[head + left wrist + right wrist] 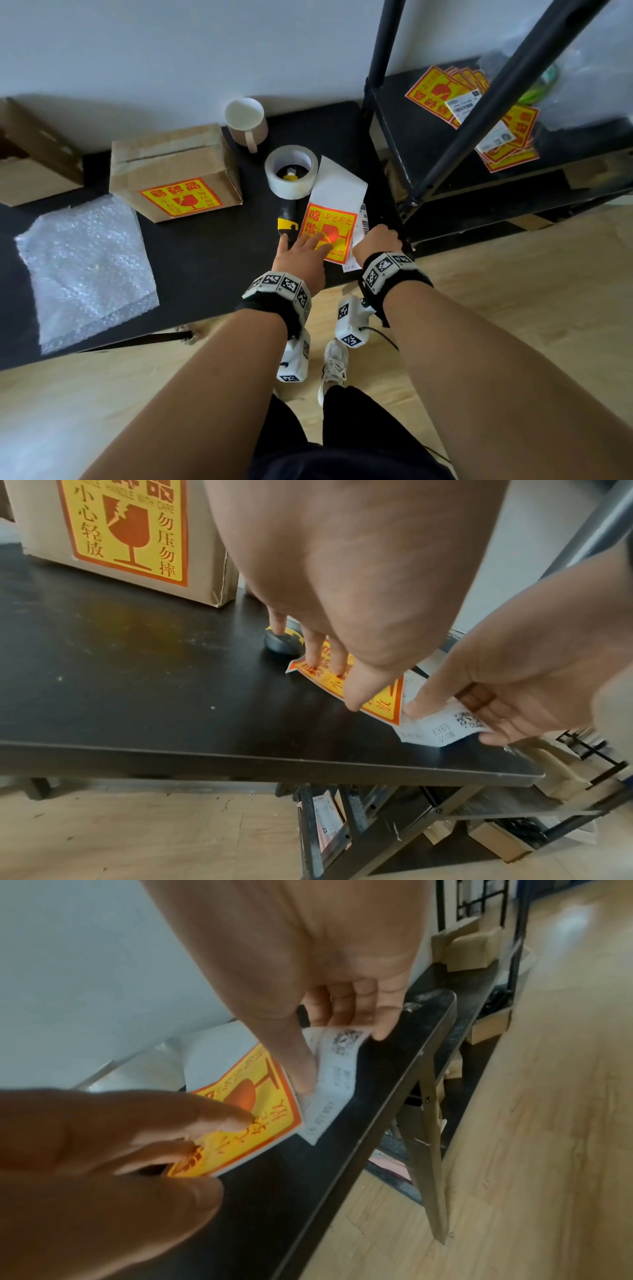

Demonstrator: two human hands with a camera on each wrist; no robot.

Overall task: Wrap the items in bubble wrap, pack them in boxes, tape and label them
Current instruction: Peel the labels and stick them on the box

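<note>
A yellow and orange fragile sticker (pixel 330 230) lies on the black table (pixel 212 260) near its right end, on top of a white backing sheet (pixel 337 186). My left hand (pixel 305 245) presses straight fingers (pixel 320 653) flat on this sticker (pixel 263 1123). A white shipping label (pixel 360 230) with a barcode lies just right of it. My right hand (pixel 376 238) pinches this label (pixel 337 1085) between thumb and fingers, and its near edge curls up off the table (pixel 435 730). A taped cardboard box (pixel 174 171) with a fragile sticker on its front stands further left.
A tape roll (pixel 291 171), a yellow-black utility knife (pixel 287 219) and a mug (pixel 246 120) sit behind the hands. Bubble wrap (pixel 89 267) lies at the left. A black shelf rack (pixel 404 144) with a stack of stickers (pixel 479 113) stands to the right. The table edge is close.
</note>
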